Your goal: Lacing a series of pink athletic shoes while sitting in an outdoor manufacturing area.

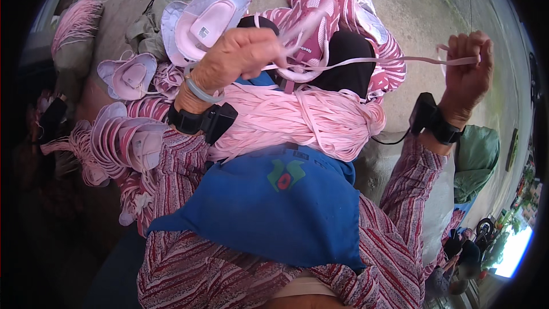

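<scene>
A pink shoe upper [313, 37] with mesh panels rests upright against my dark-clad knees. From it a pale pink shoelace [394, 59] stretches out to the right, pulled nearly straight. At its far end my right hand [469, 60] is closed in a fist round the lace, raised well off to the right. My left hand [243, 54] is beside the shoe upper with its fingers pinched together on lace; the fingertips are partly blurred. Across my lap lies a thick bundle of pink shoelaces [297, 117], below both hands.
Stacked pink shoe uppers [366, 6] curve along the far side of my knees. More shoe parts with pale linings [209, 20] lie at the left, with nested uppers [128, 140] nearer me. A blue apron [257, 206] covers my front. A green cloth sack [476, 160] is at the right.
</scene>
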A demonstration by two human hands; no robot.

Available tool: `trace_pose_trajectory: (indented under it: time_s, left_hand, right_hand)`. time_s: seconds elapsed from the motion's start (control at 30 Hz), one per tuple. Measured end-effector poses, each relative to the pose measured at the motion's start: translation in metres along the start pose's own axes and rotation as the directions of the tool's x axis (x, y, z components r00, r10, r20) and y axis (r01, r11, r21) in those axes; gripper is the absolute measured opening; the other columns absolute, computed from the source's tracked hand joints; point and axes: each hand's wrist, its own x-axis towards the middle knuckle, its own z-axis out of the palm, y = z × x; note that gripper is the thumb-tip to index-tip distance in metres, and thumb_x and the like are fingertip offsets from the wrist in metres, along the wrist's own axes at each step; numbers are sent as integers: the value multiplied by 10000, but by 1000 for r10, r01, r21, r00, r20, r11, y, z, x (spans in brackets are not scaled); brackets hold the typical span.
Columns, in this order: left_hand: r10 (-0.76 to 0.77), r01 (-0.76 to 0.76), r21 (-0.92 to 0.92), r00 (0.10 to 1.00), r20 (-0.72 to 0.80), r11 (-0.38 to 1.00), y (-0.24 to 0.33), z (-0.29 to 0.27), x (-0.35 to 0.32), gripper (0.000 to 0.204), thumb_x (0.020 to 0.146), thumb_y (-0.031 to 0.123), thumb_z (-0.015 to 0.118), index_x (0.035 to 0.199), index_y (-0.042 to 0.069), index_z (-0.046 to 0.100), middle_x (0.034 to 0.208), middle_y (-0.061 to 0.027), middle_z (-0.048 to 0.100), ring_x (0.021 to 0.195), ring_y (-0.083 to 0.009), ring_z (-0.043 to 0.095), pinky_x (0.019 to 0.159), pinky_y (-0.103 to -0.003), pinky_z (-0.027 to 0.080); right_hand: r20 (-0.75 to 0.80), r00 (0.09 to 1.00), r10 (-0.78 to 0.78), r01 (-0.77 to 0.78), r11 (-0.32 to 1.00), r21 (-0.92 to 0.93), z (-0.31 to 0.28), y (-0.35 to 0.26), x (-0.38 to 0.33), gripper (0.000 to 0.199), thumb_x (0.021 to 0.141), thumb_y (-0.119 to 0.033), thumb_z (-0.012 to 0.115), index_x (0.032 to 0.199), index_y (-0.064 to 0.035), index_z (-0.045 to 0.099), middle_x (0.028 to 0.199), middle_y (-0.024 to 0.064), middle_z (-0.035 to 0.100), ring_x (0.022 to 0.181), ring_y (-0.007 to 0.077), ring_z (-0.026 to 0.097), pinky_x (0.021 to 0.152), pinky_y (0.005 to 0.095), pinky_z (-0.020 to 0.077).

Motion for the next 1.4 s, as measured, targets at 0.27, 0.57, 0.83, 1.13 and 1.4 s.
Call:
trace_pose_trajectory:
  time_s: [0.27,0.57,0.83,1.13,1.4]
  left_hand:
    - [-527,600,373,800,-288,708,-19,-31,-63,316,878,294,575,800,-5,643,631,-4,573,549,-71,487,517,-216,397]
    - [229,371,639,717,-659,674,-48,-30,5,292,792,240,674,940,12,566,745,-79,610,680,-173,590,617,-288,474]
    - [132,356,588,767,-628,726,-66,-48,16,271,838,253,620,968,20,574,759,-82,617,682,-176,595,644,-293,487]
    - [35,406,457,716,-697,792,-56,-39,21,188,847,184,606,962,36,591,704,-41,591,521,-113,560,493,-243,472]
    - [410,309,850,771,-487,427,-63,-40,25,191,850,151,575,1031,94,590,825,-137,642,732,-312,623,667,-358,490]
  right_hand:
    - [194,749,634,-592,771,-235,91,102,-63,97,885,-91,547,924,-16,596,781,-16,589,724,32,517,648,168,413]
    - [325,647,690,-541,716,-441,103,101,-88,112,855,-113,580,911,-17,592,654,-55,478,587,10,401,525,177,313]
    - [499,866,-25,-310,757,576,118,39,-21,205,864,-198,578,988,-41,535,550,-60,404,409,54,335,434,202,302]
    - [-160,833,530,-533,691,-488,41,85,-62,199,878,-207,579,910,-14,616,630,-82,460,521,-7,363,426,182,252]
    - [-345,813,469,-549,423,-720,-37,105,-68,203,866,-220,595,924,-35,653,725,-39,548,639,82,524,543,210,440]
